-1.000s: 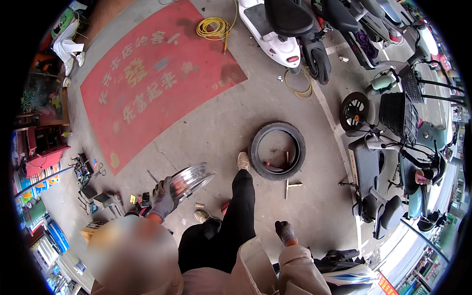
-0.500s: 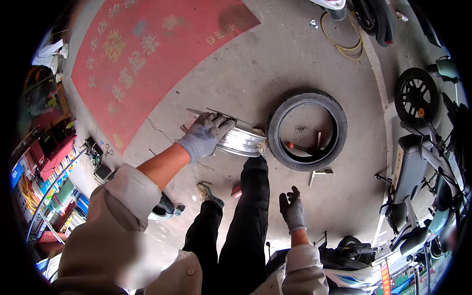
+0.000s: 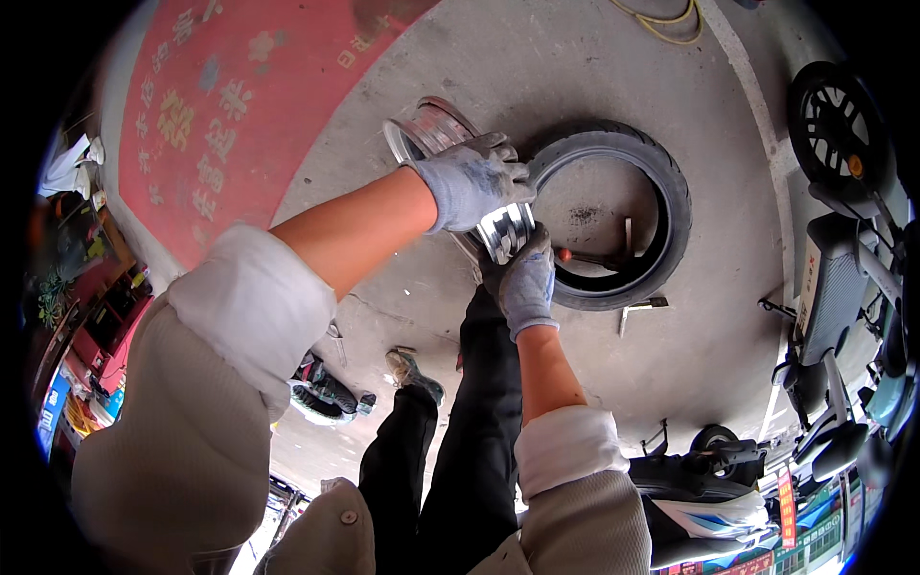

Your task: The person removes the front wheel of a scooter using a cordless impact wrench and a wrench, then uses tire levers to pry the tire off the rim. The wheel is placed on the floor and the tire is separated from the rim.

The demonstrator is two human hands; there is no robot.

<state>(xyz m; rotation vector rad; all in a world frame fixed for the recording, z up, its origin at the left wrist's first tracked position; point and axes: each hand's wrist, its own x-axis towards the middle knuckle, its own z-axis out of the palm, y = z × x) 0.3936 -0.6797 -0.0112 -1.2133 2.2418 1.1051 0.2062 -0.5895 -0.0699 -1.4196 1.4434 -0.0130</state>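
Observation:
A silver metal wheel rim [image 3: 431, 126] is tilted up off the floor in front of my right leg, between both hands. My left hand [image 3: 472, 180], in a grey work glove, lies across the rim with its fingers wrapped over the edge. On the rim's lower right edge, my gloved right hand [image 3: 527, 284] closes round the metal; part of its fingers is hidden. Just to the right lies a black tyre [image 3: 671, 206], flat on the concrete. Inside the tyre's ring rests a tool with a round orange-red end [image 3: 564, 255].
A red printed mat [image 3: 259, 125] covers the floor at the upper left. Scooters [image 3: 829, 278] stand along the right side, and another vehicle with white and blue panels [image 3: 709, 517] is at the lower right. A yellow hose [image 3: 676, 38] lies at the top. A metal tool [image 3: 644, 304] lies below the tyre.
My right hand has come up from the lower right, where it was free, and now grips the rim. The rim has been turned and tilted, and my left hand has moved right with it.

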